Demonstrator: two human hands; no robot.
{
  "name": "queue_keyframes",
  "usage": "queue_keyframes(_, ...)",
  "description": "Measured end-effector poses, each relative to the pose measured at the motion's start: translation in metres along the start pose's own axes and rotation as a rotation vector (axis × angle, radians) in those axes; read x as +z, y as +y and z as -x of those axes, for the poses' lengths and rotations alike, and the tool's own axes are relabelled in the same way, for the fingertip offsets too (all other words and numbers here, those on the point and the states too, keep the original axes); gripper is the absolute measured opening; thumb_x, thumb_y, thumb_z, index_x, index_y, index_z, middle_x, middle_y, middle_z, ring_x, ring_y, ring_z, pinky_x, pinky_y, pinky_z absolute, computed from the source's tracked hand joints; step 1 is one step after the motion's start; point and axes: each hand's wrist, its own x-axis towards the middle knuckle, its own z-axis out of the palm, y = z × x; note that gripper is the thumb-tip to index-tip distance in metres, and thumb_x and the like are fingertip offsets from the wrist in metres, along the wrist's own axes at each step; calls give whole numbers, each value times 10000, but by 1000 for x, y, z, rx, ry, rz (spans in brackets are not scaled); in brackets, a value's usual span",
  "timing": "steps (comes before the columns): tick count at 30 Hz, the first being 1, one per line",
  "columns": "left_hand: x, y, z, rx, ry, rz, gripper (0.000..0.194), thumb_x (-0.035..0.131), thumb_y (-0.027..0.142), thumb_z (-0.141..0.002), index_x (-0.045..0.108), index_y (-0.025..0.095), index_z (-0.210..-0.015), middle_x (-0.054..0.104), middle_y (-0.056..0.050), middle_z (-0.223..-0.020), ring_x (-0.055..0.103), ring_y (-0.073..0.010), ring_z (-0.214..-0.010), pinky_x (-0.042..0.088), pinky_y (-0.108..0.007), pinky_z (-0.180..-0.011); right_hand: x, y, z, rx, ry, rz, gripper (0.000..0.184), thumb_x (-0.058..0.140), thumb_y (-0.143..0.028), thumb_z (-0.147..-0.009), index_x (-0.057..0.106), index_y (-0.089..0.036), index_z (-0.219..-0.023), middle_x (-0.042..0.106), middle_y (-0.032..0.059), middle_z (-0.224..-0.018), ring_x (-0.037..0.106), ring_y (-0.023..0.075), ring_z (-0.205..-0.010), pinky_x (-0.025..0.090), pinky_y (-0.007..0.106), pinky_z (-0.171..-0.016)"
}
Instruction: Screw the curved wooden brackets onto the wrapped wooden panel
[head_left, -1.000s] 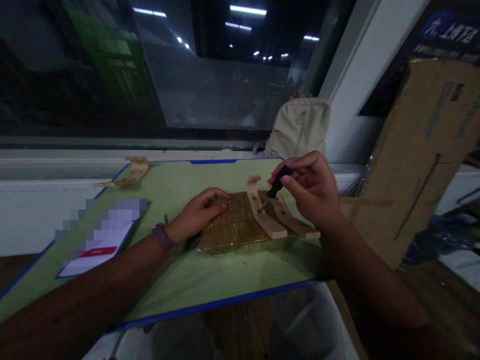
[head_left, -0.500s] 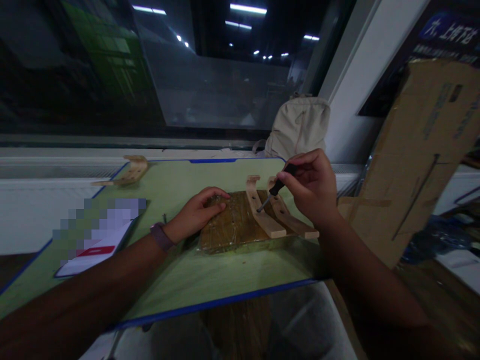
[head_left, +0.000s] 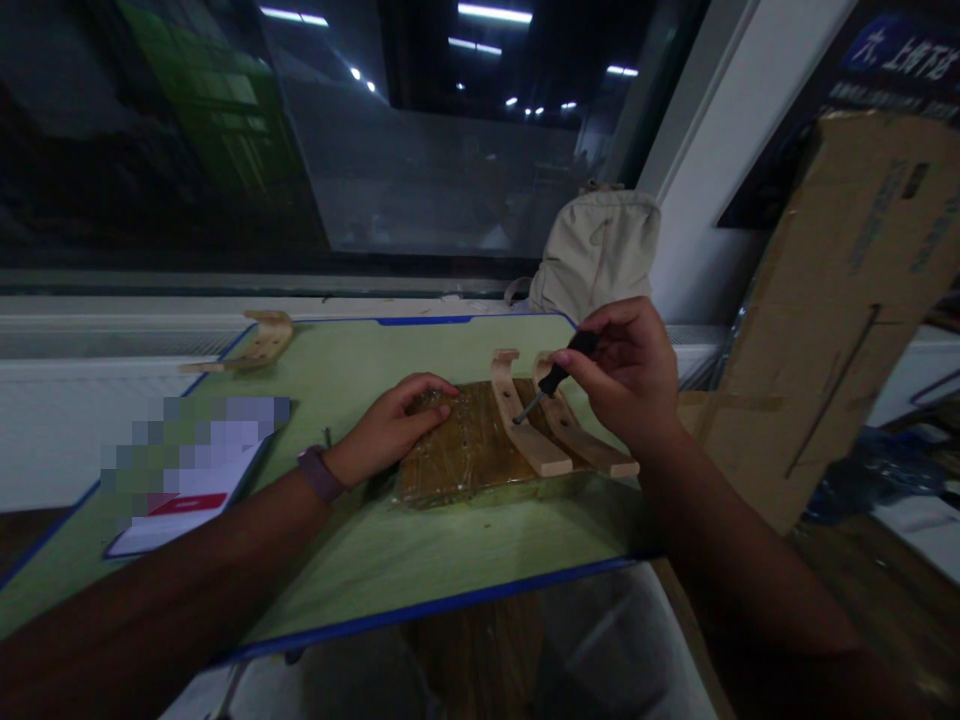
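My right hand [head_left: 628,375] is closed around the black handle of a screwdriver [head_left: 556,378]. The screwdriver slants down to the left, its tip at a hole in a curved wooden piece [head_left: 525,432]. Beside it lies a second curved wooden piece [head_left: 574,430] with dark holes. Both rest on a flat brown block [head_left: 457,455] wrapped in shiny film or tape. At the block's far left corner, my left hand [head_left: 397,425] holds it, thumb on top and fingers along the far edge. A small upright screw-like piece [head_left: 327,436] stands near my left wrist.
Another curved wooden piece [head_left: 262,345] lies at the far left corner of the green table [head_left: 330,590]. A partly blurred sheet or booklet [head_left: 217,475] is on the left. A beige backpack [head_left: 600,250] stands by the window, and a large cardboard sheet [head_left: 840,290] leans on the right.
The view has shifted very slightly. Both hands, the screwdriver and the wooden pieces keep nearly the same places; the screwdriver's tip stays at the same hole.
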Motion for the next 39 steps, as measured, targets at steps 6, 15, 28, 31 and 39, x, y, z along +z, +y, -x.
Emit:
queue_keyframes(6,0,1,0,-6,1,-5,201,643,320,-853,677,199,-1010,668,-39,-996,597,-202,-878,467,-311,-737,5,-10,3,39,-244,-214,211,699,-344,-889,592,-251,-1046,696,33,-1053,726,171,-956,614,351,-854)
queue_keyframes(15,0,1,0,0,-8,-5,202,633,312,-852,671,197,-1014,655,-40,-999,587,-203,-886,457,-317,-752,-4,-2,1,-32,-85,41,267,806,-297,-789,637,-260,-993,616,-19,-841,650,134,-733,601,284,-669)
queue_keyframes(28,1,1,0,-8,-5,18,195,642,315,-851,677,205,-1008,662,-31,-977,591,-186,-845,468,-293,-704,2,-7,1,-5,-4,28,261,820,-299,-764,619,-255,-925,621,-15,-803,642,140,-707,573,276,-622)
queue_keyframes(31,1,1,0,-7,1,13,193,648,311,-843,678,205,-1002,666,-35,-986,596,-196,-869,472,-309,-735,0,-7,1,-95,-56,102,174,787,-285,-799,652,-257,-905,635,-7,-798,623,151,-726,550,298,-648)
queue_keyframes(39,0,0,-1,10,3,-28,190,639,321,-855,682,211,-1004,672,-39,-1011,600,-210,-920,466,-331,-799,-3,-13,2,-24,-320,7,351,520,-349,-992,605,-311,-1330,714,58,-1188,679,215,-1082,585,423,-906)
